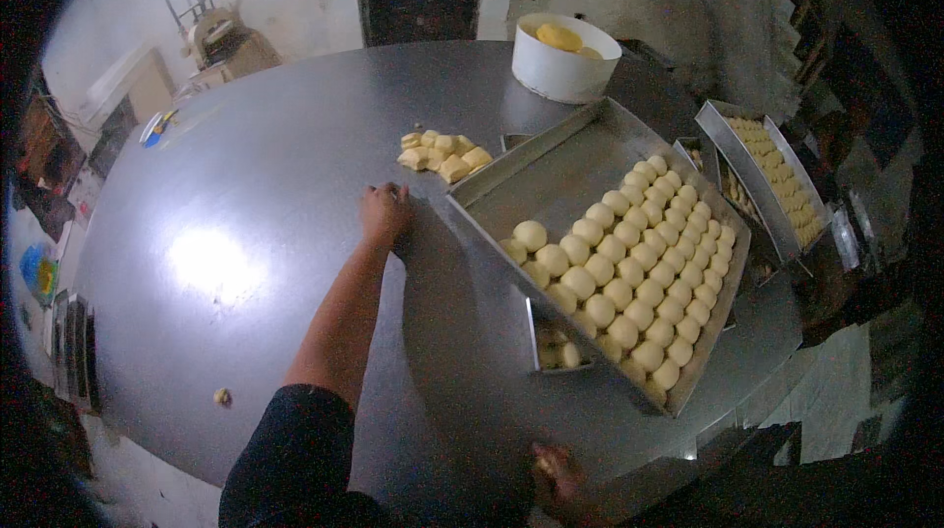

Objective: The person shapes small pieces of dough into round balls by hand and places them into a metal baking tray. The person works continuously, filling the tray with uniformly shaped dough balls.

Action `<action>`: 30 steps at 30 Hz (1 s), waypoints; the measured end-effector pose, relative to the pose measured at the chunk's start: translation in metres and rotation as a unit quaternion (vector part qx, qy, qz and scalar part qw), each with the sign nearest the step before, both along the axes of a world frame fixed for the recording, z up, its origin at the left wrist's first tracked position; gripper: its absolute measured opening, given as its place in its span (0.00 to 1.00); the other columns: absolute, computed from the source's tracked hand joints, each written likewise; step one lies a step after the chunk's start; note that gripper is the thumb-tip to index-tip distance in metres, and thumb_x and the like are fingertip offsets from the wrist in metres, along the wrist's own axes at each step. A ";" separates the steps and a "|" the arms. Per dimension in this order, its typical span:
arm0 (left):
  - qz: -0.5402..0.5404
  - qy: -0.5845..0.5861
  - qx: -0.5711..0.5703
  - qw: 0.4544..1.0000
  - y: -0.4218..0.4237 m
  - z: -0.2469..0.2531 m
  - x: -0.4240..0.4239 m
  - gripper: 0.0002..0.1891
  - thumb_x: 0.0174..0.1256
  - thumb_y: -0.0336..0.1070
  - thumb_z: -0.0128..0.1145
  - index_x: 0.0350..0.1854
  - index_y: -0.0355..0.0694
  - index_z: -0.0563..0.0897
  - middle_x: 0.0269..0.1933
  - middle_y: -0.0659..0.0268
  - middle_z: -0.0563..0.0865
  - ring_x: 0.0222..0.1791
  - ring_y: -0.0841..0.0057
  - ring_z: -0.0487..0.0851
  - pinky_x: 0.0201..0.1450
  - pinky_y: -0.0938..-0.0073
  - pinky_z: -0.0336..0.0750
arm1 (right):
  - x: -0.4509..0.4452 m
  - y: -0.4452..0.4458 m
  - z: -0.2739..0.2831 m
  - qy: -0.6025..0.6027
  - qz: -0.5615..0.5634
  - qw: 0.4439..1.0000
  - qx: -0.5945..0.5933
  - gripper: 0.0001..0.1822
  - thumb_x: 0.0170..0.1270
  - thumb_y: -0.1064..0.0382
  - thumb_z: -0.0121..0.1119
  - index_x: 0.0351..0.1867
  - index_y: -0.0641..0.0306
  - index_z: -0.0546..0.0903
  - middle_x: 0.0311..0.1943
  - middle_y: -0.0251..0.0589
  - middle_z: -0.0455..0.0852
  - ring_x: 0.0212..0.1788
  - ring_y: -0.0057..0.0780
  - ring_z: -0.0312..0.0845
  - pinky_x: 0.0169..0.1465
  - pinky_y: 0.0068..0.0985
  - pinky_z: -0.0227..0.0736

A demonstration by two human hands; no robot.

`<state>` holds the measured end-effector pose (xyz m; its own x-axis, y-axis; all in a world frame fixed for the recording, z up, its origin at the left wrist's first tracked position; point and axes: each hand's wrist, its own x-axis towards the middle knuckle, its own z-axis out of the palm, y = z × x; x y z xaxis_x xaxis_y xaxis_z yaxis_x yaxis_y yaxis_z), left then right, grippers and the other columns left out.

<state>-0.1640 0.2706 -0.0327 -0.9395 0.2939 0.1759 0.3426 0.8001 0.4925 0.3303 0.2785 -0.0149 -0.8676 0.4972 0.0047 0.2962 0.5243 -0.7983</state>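
My left hand [386, 212] is on the metal tabletop with its fingers curled down, just in front of a cluster of cut dough pieces [440, 153]. Whether anything sits under its palm is hidden. At the bottom, close to the table's near edge, my right hand [559, 478] is half in shadow with fingers bent. A pale patch shows at those fingers, too dim to tell if it is dough. Between the hands and to the right, a tilted metal tray [549, 170] holds rows of round dough balls [630, 271]; its upper left part is bare metal.
Another tray [537, 336] with dough lies partly beneath the large one. A white tub [564, 77] with yellow dough [558, 37] stands at the back. More filled trays [811, 192] are at right. A small dough scrap [223, 397] lies at the lower left of the metal table [295, 130].
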 end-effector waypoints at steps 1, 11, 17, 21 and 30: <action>0.038 0.002 -0.035 0.999 0.016 0.002 -0.004 0.23 0.60 0.56 0.48 0.44 0.41 0.80 0.45 0.50 0.79 0.49 0.55 0.74 0.51 0.61 0.68 | 0.003 0.001 -0.002 -0.002 0.004 1.000 0.000 0.14 0.61 0.65 0.50 0.46 0.68 0.74 0.37 0.47 0.79 0.35 0.39 0.75 0.40 0.31 0.70; -0.111 -0.042 0.221 0.968 0.094 -0.025 -0.063 0.33 0.54 0.45 0.56 0.59 0.38 0.58 0.51 0.49 0.72 0.51 0.57 0.71 0.52 0.60 0.68 | 0.003 0.012 -0.016 0.012 0.047 0.998 0.050 0.16 0.64 0.57 0.44 0.42 0.67 0.76 0.34 0.43 0.79 0.33 0.35 0.74 0.35 0.30 0.70; -0.130 -0.374 0.422 0.816 0.003 0.015 -0.023 0.31 0.50 0.29 0.59 0.54 0.37 0.56 0.45 0.53 0.73 0.46 0.62 0.75 0.46 0.62 0.73 | 0.008 0.008 -0.031 0.029 0.049 0.992 0.112 0.20 0.65 0.51 0.40 0.40 0.66 0.77 0.32 0.41 0.80 0.32 0.32 0.74 0.33 0.29 0.71; -0.146 -0.378 0.322 0.856 -0.113 0.060 0.036 0.29 0.54 0.34 0.59 0.54 0.38 0.57 0.45 0.51 0.73 0.48 0.61 0.75 0.47 0.60 0.73 | 0.008 0.002 -0.030 0.054 0.050 0.989 0.128 0.23 0.67 0.48 0.38 0.39 0.65 0.78 0.31 0.39 0.80 0.32 0.31 0.74 0.31 0.29 0.71; -0.040 -0.278 0.651 0.705 -0.232 0.061 0.169 0.20 0.67 0.54 0.42 0.47 0.40 0.68 0.47 0.57 0.73 0.50 0.67 0.73 0.54 0.60 0.70 | -0.039 -0.019 0.023 0.006 -0.007 0.998 -0.067 0.12 0.62 0.66 0.48 0.46 0.68 0.75 0.40 0.45 0.78 0.40 0.31 0.74 0.42 0.28 0.69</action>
